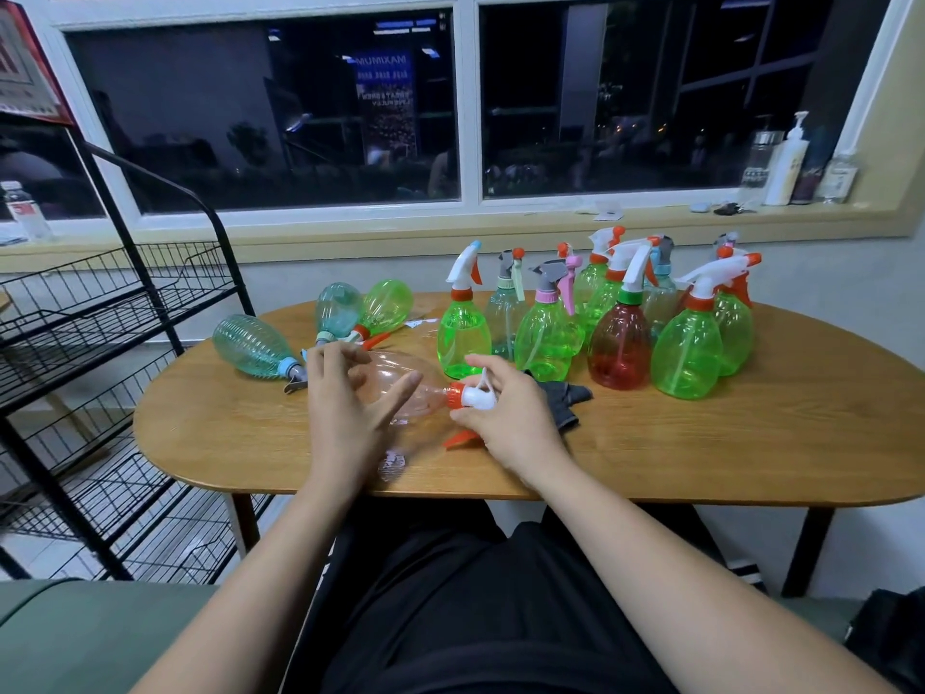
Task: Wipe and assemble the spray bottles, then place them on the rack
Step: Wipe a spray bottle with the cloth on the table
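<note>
A clear spray bottle (400,380) lies on its side over the wooden table (701,443), its orange collar and white spray head (473,395) pointing right. My left hand (345,408) is around the bottle's body, thumb across the front. My right hand (505,413) pinches the white spray head at the neck. A dark grey cloth (568,400) lies just behind my right hand. Three bottles lie on their sides at the left: teal (253,348), teal (338,308) and green (388,305). Several assembled green bottles and a red one (620,343) stand upright at the right.
A black wire rack (100,343) with several empty shelves stands left of the table. A loose orange piece (463,438) lies near the table's front edge under my right hand. On the window sill stand a pump bottle (786,162) and small containers.
</note>
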Tool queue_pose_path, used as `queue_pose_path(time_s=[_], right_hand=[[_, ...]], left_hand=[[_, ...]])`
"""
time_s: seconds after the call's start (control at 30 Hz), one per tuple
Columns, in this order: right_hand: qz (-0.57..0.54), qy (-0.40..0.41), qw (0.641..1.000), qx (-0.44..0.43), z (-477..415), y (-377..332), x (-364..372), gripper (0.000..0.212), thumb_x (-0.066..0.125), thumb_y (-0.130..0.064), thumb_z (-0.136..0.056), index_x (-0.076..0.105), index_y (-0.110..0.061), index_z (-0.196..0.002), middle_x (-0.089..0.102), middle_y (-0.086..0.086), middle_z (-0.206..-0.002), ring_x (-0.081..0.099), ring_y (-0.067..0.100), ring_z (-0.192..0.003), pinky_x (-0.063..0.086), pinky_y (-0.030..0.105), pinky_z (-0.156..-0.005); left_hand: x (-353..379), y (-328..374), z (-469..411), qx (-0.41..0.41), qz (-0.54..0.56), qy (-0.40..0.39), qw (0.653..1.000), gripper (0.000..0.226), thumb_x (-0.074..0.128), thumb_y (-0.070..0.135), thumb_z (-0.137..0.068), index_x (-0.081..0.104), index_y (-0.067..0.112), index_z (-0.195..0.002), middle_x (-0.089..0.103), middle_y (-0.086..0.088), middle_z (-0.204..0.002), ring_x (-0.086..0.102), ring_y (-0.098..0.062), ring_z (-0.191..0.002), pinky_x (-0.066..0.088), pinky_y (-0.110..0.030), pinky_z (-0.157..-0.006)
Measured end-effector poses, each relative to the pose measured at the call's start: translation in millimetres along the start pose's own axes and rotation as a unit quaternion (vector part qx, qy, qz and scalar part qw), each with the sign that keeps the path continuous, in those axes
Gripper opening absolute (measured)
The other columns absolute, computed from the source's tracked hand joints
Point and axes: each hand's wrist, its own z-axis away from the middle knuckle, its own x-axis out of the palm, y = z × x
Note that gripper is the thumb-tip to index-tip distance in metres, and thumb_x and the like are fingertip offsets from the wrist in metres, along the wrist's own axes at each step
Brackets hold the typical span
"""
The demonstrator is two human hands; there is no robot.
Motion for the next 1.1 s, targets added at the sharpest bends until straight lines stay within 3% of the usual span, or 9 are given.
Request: queue_pose_path(time_s=[0.07, 0.23, 0.43, 0.57, 0.7, 0.77, 0.87, 0.97, 1.1], right_hand=[[0.024, 0.027, 0.999, -0.029, 1.0, -3.2, -5.5, 0.072, 0.083, -0.003, -0.085, 0.059, -0.033, -0.147, 0.069, -0.004, -0.131, 0.067, 0.010, -0.113, 0.050, 0.008, -0.081], [0.127, 0.015, 0.976, -0.174, 9.1, -5.3, -8.1, 0.077, 0.060, 0.014, -0.088, 0.054, -0.026, -0.154, 0.061, -0.005, -0.145, 0.052, 0.009, -0.136, 0.030, 0.005, -0.110], [0.197, -0.062, 0.948, -0.241, 14.3, 1.7, -5.4, 0.086, 0.064, 0.015, -0.086, 0.046, -0.025, -0.159, 0.058, -0.005, -0.133, 0.049, 0.014, -0.131, 0.042, 0.026, -0.110], [0.197, -0.113, 0.956, -0.184, 15.8, 7.0, -15.0, 0.084, 0.074, -0.016, -0.094, 0.034, -0.046, -0.161, 0.056, -0.019, -0.136, 0.054, 0.003, -0.122, 0.049, 0.033, -0.106], [0.143, -0.139, 0.971, -0.136, 22.2, 3.9, -26.7, 0.079, 0.077, -0.057, -0.090, 0.038, -0.050, -0.159, 0.062, -0.024, -0.129, 0.060, -0.004, -0.116, 0.049, 0.020, -0.104], [0.099, -0.100, 0.980, -0.141, 21.6, 0.9, -32.5, 0.057, 0.065, -0.053, -0.101, 0.051, -0.040, -0.154, 0.066, -0.020, -0.125, 0.063, -0.001, -0.114, 0.050, 0.021, -0.100], [0.159, -0.093, 0.975, -0.123, 13.7, 0.7, -40.1, 0.040, 0.053, -0.041, -0.109, 0.063, -0.026, -0.144, 0.066, -0.014, -0.133, 0.061, 0.004, -0.119, 0.048, 0.032, -0.105], [0.242, -0.156, 0.952, -0.103, 11.4, 5.5, -41.5, 0.038, 0.051, -0.026, -0.107, 0.066, -0.020, -0.142, 0.064, -0.008, -0.142, 0.055, 0.010, -0.133, 0.043, 0.031, -0.111], [0.262, -0.157, 0.947, -0.098, 13.4, 13.5, -43.7, 0.046, 0.047, -0.008, -0.102, 0.067, -0.020, -0.141, 0.064, -0.009, -0.142, 0.052, 0.010, -0.136, 0.041, 0.030, -0.114]], left_hand=[[0.1, 0.1, 0.4, -0.001, -0.003, -0.004, 1.000, 0.058, 0.088, 0.048, -0.080, 0.056, 0.016, -0.116, 0.047, -0.001, -0.122, 0.058, -0.014, -0.111, 0.055, -0.036, -0.099], [-0.5, 2.5, -0.1, -0.017, -0.004, -0.004, 1.000, 0.054, 0.078, 0.053, -0.089, 0.054, 0.020, -0.125, 0.046, 0.002, -0.123, 0.059, -0.013, -0.107, 0.054, -0.035, -0.095], [3.8, -2.3, -1.7, -0.052, -0.044, -0.048, 0.997, 0.063, 0.068, 0.065, -0.088, 0.058, 0.019, -0.129, 0.050, 0.000, -0.126, 0.059, -0.012, -0.105, 0.044, -0.026, -0.092], [6.4, -7.5, -0.9, -0.059, -0.064, -0.086, 0.992, 0.057, 0.072, 0.063, -0.089, 0.058, 0.026, -0.129, 0.061, 0.007, -0.128, 0.062, -0.011, -0.106, 0.048, -0.033, -0.089], [7.1, -9.1, -0.2, -0.051, -0.066, -0.092, 0.992, 0.053, 0.076, 0.053, -0.090, 0.057, 0.027, -0.132, 0.065, 0.008, -0.127, 0.062, -0.012, -0.108, 0.051, -0.034, -0.088], [7.2, -8.9, -0.3, -0.052, -0.067, -0.092, 0.992, 0.053, 0.077, 0.051, -0.090, 0.057, 0.027, -0.133, 0.065, 0.007, -0.127, 0.062, -0.012, -0.108, 0.049, -0.032, -0.087], [7.3, -8.9, -0.2, -0.057, -0.067, -0.096, 0.992, 0.052, 0.078, 0.051, -0.090, 0.056, 0.029, -0.132, 0.064, 0.007, -0.127, 0.061, -0.011, -0.109, 0.047, -0.030, -0.086], [7.0, -8.3, 0.2, -0.054, -0.070, -0.097, 0.991, 0.052, 0.077, 0.051, -0.090, 0.056, 0.029, -0.132, 0.064, 0.007, -0.127, 0.061, -0.010, -0.109, 0.045, -0.029, -0.085], [6.6, -7.6, 0.9, -0.053, -0.070, -0.097, 0.991, 0.052, 0.077, 0.050, -0.090, 0.056, 0.028, -0.132, 0.063, 0.008, -0.126, 0.061, -0.010, -0.108, 0.045, -0.029, -0.085]])
